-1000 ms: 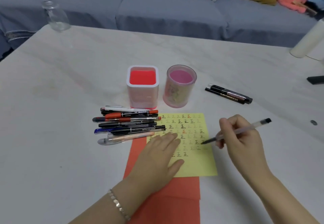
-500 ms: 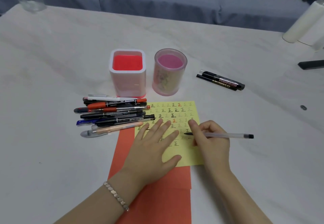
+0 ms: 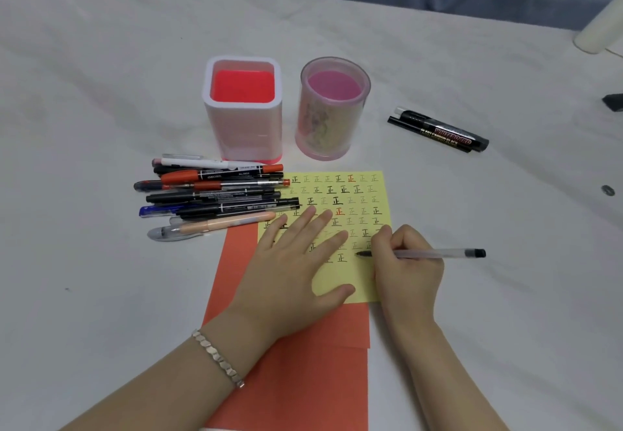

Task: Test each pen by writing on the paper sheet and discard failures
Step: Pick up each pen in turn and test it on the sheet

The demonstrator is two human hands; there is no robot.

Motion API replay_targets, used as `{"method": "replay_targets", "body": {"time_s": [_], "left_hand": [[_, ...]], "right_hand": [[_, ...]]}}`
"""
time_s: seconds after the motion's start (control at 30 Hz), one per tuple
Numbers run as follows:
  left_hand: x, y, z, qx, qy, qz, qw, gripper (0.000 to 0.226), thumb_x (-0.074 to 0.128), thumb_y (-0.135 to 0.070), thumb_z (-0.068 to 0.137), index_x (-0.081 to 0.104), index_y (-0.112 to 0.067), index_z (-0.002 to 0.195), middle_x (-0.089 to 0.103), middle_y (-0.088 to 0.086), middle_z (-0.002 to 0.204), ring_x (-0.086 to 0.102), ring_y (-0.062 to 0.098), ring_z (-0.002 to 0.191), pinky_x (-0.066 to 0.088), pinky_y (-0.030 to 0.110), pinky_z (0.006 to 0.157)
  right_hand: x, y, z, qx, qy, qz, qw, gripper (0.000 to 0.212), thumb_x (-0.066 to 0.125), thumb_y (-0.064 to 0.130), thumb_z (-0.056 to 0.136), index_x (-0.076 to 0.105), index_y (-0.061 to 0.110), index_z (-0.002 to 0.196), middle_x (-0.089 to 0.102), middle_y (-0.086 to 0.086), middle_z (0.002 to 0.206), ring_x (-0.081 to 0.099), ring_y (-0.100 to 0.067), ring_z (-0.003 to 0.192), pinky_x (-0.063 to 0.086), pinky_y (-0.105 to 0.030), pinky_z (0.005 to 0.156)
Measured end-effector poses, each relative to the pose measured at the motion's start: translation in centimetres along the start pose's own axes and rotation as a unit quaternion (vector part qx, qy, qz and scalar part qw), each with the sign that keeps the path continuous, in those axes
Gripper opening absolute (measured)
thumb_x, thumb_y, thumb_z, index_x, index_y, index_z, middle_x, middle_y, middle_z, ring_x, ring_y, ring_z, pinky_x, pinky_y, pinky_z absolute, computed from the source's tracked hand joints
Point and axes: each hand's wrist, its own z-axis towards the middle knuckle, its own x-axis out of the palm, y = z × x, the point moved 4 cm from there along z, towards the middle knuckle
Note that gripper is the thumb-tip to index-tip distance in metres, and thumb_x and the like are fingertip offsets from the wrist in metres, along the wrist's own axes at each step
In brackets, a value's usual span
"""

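A yellow paper sheet [image 3: 364, 194] printed with rows of small characters lies on orange paper [image 3: 303, 380]. My left hand [image 3: 293, 269] presses flat on the sheet, fingers spread. My right hand [image 3: 404, 262] grips a clear pen with a black end [image 3: 438, 254], its tip on the sheet's lower right part. A pile of several pens [image 3: 215, 194] lies left of the sheet. A square white holder with a red inside [image 3: 242, 107] and a round pink cup [image 3: 332, 110] stand behind the sheet.
Two black markers [image 3: 441, 132] lie to the right of the cups. A white cylinder [image 3: 600, 29] stands at the far right edge, with a dark object [image 3: 613, 100] below it. A small dark disc [image 3: 607, 190] lies on the white table [image 3: 101, 93]. A grey sofa runs behind.
My right hand brought the pen down from beside the sheet onto its lower right part. The left hand stays flat on the paper. The view has tilted downward and closer.
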Motion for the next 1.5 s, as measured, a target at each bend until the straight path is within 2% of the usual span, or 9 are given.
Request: {"method": "replay_targets", "body": {"time_s": [0.8, 1.2, 1.5], "left_hand": [[-0.04, -0.04, -0.06, 0.000, -0.009, -0.004, 1.000, 0.063, 0.045, -0.062, 0.073, 0.056, -0.028, 0.126, 0.047, 0.002, 0.141, 0.037, 0.019, 0.134, 0.022, 0.045, 0.106], [0.02, 0.02, -0.05, -0.001, -0.006, -0.006, 1.000, 0.063, 0.045, -0.062, 0.073, 0.055, -0.029, 0.127, 0.046, 0.001, 0.141, 0.035, 0.018, 0.135, 0.020, 0.044, 0.108], [0.07, 0.06, 0.07, -0.003, -0.002, -0.001, 1.000, 0.064, 0.044, -0.062, 0.073, 0.055, -0.029, 0.127, 0.046, 0.001, 0.142, 0.035, 0.018, 0.135, 0.020, 0.044, 0.108]], "right_hand": [[0.20, -0.03, 0.00, -0.045, 0.003, -0.038, 0.998, 0.048, 0.053, -0.004, 0.084, 0.026, 0.012, 0.048, 0.030, 0.006, 0.039, 0.031, -0.004, 0.039, 0.025, -0.009, 0.041], [0.20, -0.13, 0.11, -0.015, 0.014, -0.023, 1.000, 0.045, 0.051, -0.012, 0.077, 0.026, 0.012, 0.047, 0.027, 0.009, 0.034, 0.032, -0.003, 0.037, 0.025, -0.008, 0.040], [0.38, -0.18, 0.18, -0.018, 0.011, -0.014, 1.000, 0.045, 0.052, -0.010, 0.079, 0.026, 0.012, 0.048, 0.028, 0.009, 0.035, 0.031, -0.003, 0.037, 0.024, -0.008, 0.040]]}}
